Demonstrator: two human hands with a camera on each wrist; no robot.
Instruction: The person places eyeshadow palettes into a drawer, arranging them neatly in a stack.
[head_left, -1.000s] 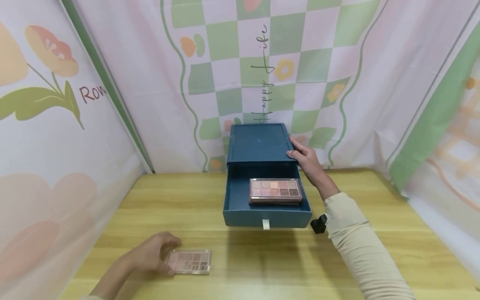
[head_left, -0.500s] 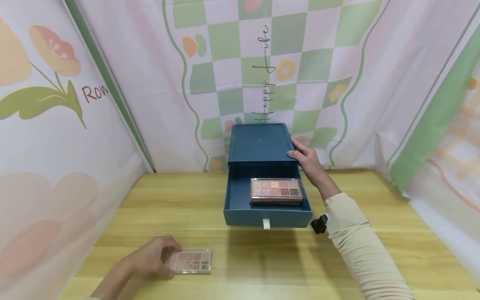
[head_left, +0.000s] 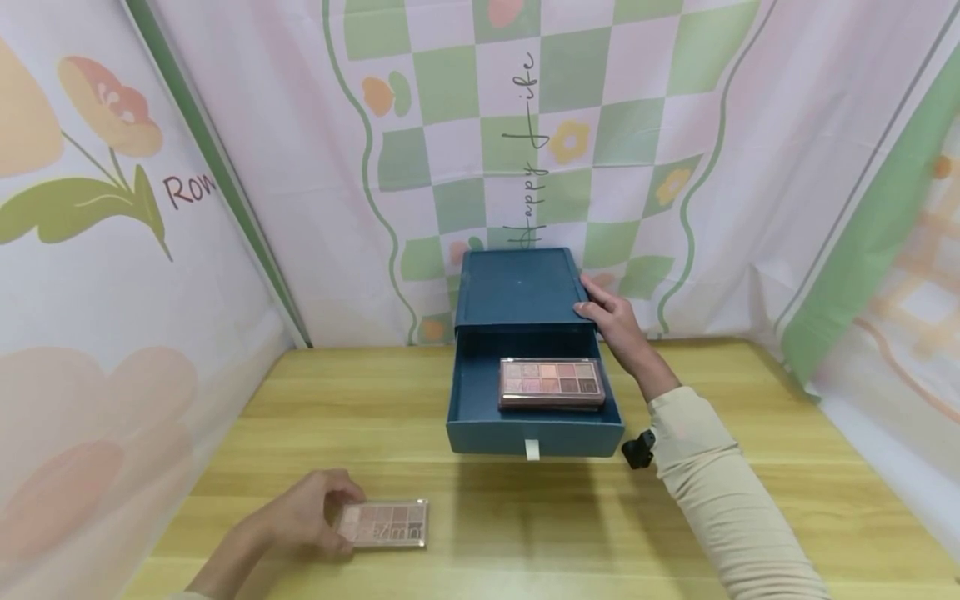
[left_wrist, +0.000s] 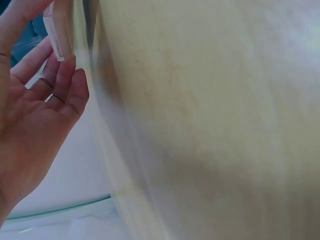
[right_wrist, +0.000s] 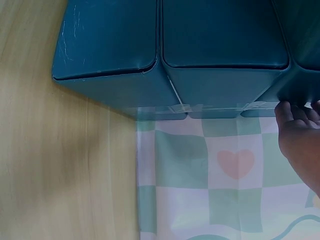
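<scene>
In the head view my left hand (head_left: 309,515) pinches the left end of a clear-lidded eyeshadow palette (head_left: 386,525), low over the wooden table. In the left wrist view, only an edge of this palette (left_wrist: 59,35) shows between my fingers. My right hand (head_left: 617,325) holds the right side of a dark blue drawer box (head_left: 519,286), its thumb over the top edge. The box's drawer (head_left: 487,436) is pulled out. Inside it, toward the right, lies another eyeshadow palette (head_left: 551,379), with something flat under it.
Seen from the right wrist, the blue box tops a stack of similar units (right_wrist: 220,40), close to the checked curtain (right_wrist: 235,165). A small black object (head_left: 638,449) appears beside the right sleeve. The wooden table (head_left: 345,408) spreads out left of the stack.
The left hand has closed its grip on the palette and shifted it slightly to the right. My right hand and the pulled-out drawer have stayed in place.
</scene>
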